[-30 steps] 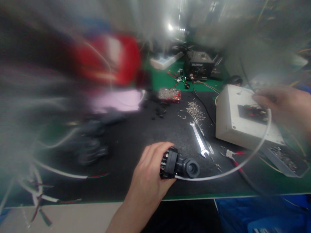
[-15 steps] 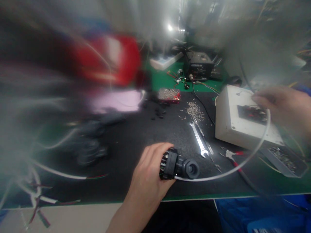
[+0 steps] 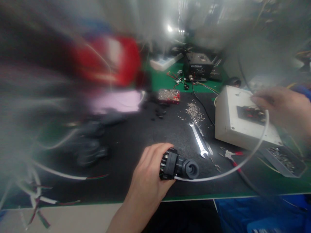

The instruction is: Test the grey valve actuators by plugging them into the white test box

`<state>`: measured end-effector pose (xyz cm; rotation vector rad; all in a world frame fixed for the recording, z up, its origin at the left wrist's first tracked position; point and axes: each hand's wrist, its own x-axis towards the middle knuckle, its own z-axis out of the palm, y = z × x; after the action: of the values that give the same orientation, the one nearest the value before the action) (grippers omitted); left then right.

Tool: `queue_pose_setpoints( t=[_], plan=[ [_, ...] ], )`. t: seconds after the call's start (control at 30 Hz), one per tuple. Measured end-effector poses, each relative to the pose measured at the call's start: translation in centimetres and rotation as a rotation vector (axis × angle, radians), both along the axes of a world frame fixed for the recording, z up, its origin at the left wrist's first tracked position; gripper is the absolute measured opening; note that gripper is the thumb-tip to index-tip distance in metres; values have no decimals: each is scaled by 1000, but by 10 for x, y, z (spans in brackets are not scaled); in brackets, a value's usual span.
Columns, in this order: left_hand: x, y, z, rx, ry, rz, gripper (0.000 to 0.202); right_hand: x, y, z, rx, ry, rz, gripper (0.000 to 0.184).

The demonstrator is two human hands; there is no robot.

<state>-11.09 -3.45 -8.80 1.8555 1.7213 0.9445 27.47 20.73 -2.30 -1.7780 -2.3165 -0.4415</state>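
Note:
My left hand (image 3: pixel 148 174) is closed around a black plastic fitting (image 3: pixel 171 163) with a threaded, hex-ended side port, near the table's front edge. From its underside a white cable (image 3: pixel 225 174) curves up and right to my right hand (image 3: pixel 279 105). That hand is over a white box (image 3: pixel 225 123) with a dark panel of red and black terminals (image 3: pixel 254 113) on its sloping top. The fingers on the right look pinched together by the cable's end, but blur hides what is between them.
A wrench (image 3: pixel 198 139) and tweezers (image 3: pixel 206 142) lie mid-table below a pile of small metal pins (image 3: pixel 195 111). Red-handled pliers (image 3: pixel 233 158) and a grey tray of small parts (image 3: pixel 283 160) are at the right. Stripped white cables (image 3: pixel 63 173) lie left, near blurred black fittings (image 3: pixel 91 152).
Hardly anything differs. My left hand keeps the fitting in the same place, and my right hand stays at the white box with only a slight shift.

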Motion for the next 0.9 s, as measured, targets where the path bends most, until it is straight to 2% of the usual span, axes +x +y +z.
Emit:
queue_pose_setpoints(
  t=[0.23,0.47,0.6,0.67,0.77,0.83,0.9],
  plan=[
    [-1,-1,-2,25,15,8,76,3,1,-1,-2,7,18,33],
    [-5,0,-9,77,31,-27,69,-2,-1,-4,-3,12,35,35],
    [-7,3,-13,81,31,11,69,-2,-7,3,7,31,56,35],
    [-9,3,-14,122,26,59,68,1,-16,11,0,44,104,36],
    [-10,-1,-12,222,92,150,67,4,-39,27,-46,76,264,36],
    [-5,-10,-9,292,184,192,69,3,-58,34,-97,90,387,33],
    [10,-26,-7,378,266,238,76,-3,-75,38,-102,98,469,33]
  ],
)
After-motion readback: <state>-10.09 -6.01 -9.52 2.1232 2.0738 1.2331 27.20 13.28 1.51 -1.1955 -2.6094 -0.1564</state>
